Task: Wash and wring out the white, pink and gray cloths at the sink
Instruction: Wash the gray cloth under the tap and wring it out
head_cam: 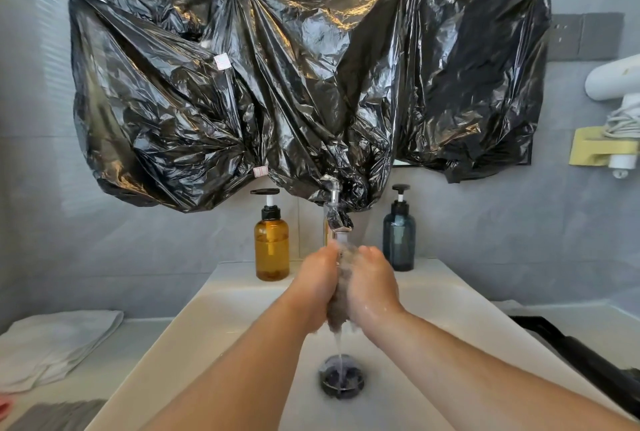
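— Where are our hands at this moment?

— Our left hand point(317, 280) and our right hand point(373, 283) are together over the sink point(235, 333). Both grip the gray cloth point(341, 309), which is bunched between the palms. The cloth is directly under the faucet point(337, 223), and water point(339, 344) runs from its lower end down to the drain point(341, 377).

— So which step do we have in hand?

— We judge it is the washing of the gray cloth; the wringing is not yet done. To do it well, we should rub the palms against each other and turn the bunch, so that the stream also reaches the inner folds. We should hold it low over the basin, otherwise water may splash onto the tabletop point(114, 361).

— And the other cloths?

— The white cloth point(59, 337) lies folded on the tabletop, left of the sink. At the near left edge we see only a small piece of what is probably the pink cloth point(4, 406); we cannot tell more.

— What stands farther away?

— An amber bottle point(272, 247) to the left of the faucet and a blue bottle point(398, 243) to the right, both on the far rim.
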Demonstrator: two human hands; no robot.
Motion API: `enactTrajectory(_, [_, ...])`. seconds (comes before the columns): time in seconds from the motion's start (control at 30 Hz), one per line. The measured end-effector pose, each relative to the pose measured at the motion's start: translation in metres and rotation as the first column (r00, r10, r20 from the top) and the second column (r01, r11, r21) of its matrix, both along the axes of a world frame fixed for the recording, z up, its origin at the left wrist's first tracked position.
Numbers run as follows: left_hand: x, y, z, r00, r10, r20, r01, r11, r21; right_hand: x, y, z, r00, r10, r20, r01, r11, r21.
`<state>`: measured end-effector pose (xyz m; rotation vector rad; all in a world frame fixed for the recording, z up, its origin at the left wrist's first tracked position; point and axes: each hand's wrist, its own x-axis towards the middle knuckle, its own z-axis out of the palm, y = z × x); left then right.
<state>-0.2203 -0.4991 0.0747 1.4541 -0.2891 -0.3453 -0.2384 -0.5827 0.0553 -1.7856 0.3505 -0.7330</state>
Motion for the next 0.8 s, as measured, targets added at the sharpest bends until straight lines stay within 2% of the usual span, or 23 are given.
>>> enactTrajectory(0.1, [-0.001, 0.005, 0.002, 0.999, -0.037, 0.027, 0.035, 0.997, 0.075, 0.000, -0.006, 0.000, 0.999, -0.024, 0.022, 0.022, 0.996, 0.089])
enactTrajectory(0.23, [-0.005, 0.012, 0.002, 0.996, -0.071, -0.048, 0.072, 0.997, 0.033, -0.005, -0.013, 0.010, 0.988, -0.108, 0.108, 0.088, 0.981, 0.175])
enactTrajectory(0.33, [-0.004, 0.015, 0.001, 0.994, -0.024, -0.107, 0.021, 0.999, -0.037, -0.012, -0.011, 0.014, 0.988, -0.009, 0.156, -0.035, 0.961, 0.275])
enactTrajectory(0.43, [0.002, 0.013, 0.002, 0.992, 0.095, -0.087, -0.107, 0.985, -0.135, -0.019, -0.006, 0.013, 0.978, 0.132, 0.161, -0.190, 0.885, 0.426])
enactTrajectory(0.53, [0.007, 0.010, 0.001, 0.979, 0.183, -0.086, -0.197, 0.958, -0.208, -0.017, 0.001, 0.006, 0.970, 0.240, -0.033, -0.194, 0.849, 0.492])
enactTrajectory(0.6, [0.008, 0.006, -0.002, 0.973, 0.215, -0.082, -0.226, 0.960, -0.168, -0.011, 0.005, -0.002, 0.970, 0.216, -0.108, -0.158, 0.906, 0.392])
enactTrajectory(0.67, [0.010, 0.002, -0.006, 0.977, 0.210, -0.037, -0.213, 0.974, -0.082, -0.009, 0.009, -0.005, 0.988, 0.132, -0.078, -0.109, 0.963, 0.246])
enactTrajectory(0.7, [0.012, 0.000, -0.008, 0.979, 0.203, -0.015, -0.204, 0.978, -0.042, -0.009, 0.011, -0.002, 0.993, 0.105, -0.059, -0.089, 0.969, 0.229])
enactTrajectory(0.8, [0.007, 0.000, -0.006, 0.993, 0.115, 0.037, -0.118, 0.989, 0.093, -0.004, 0.011, 0.009, 0.995, 0.070, -0.075, -0.038, 0.932, 0.361])
